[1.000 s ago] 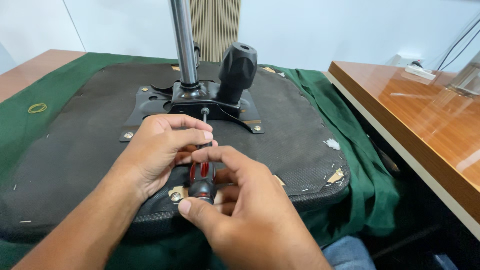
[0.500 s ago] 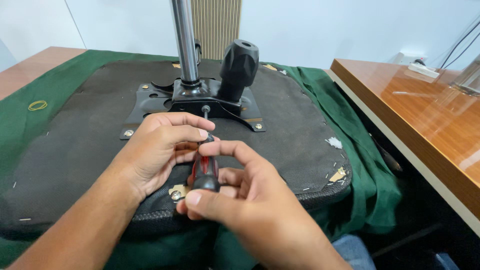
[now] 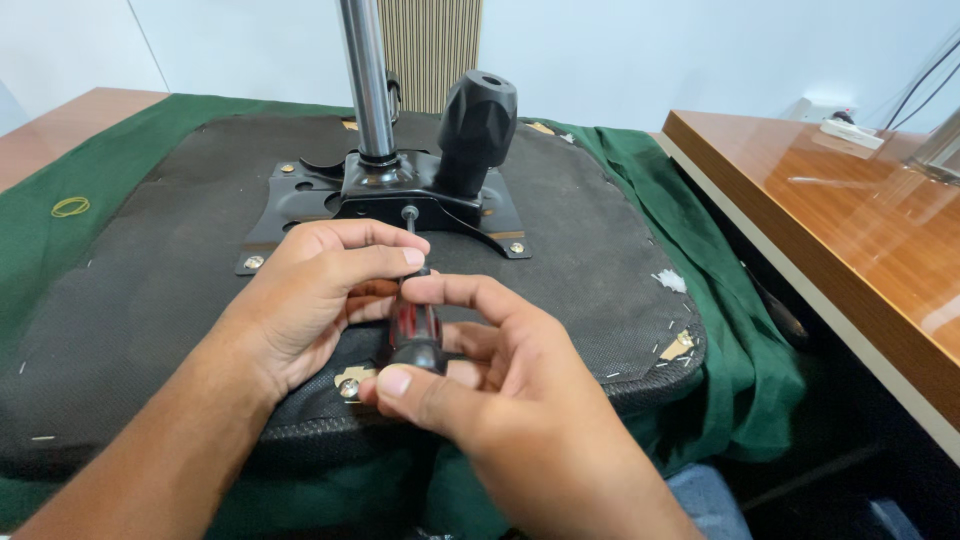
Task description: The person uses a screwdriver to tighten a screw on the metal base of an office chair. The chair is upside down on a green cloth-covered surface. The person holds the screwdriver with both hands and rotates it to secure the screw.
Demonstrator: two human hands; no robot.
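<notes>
The right hand [image 3: 500,390] grips a screwdriver [image 3: 413,325] with a red and black handle; the thumb is closed on the near end of the handle and the fingers curl around it from the right. The left hand [image 3: 320,290] is just beside it on the left, with its fingers closed around the upper part of the screwdriver, where the handle meets the metal shaft. The tip of the shaft points far, to a screw [image 3: 409,213] on the black metal plate [image 3: 300,200] in the middle of the upturned chair seat [image 3: 580,260]. From this plate a shiny metal column [image 3: 366,80] rises, and a black knob [image 3: 478,125] stands to its right. The seat lies on a green cloth [image 3: 100,170]. A wooden desk [image 3: 850,230] is on the right, well apart from the hands.
</notes>
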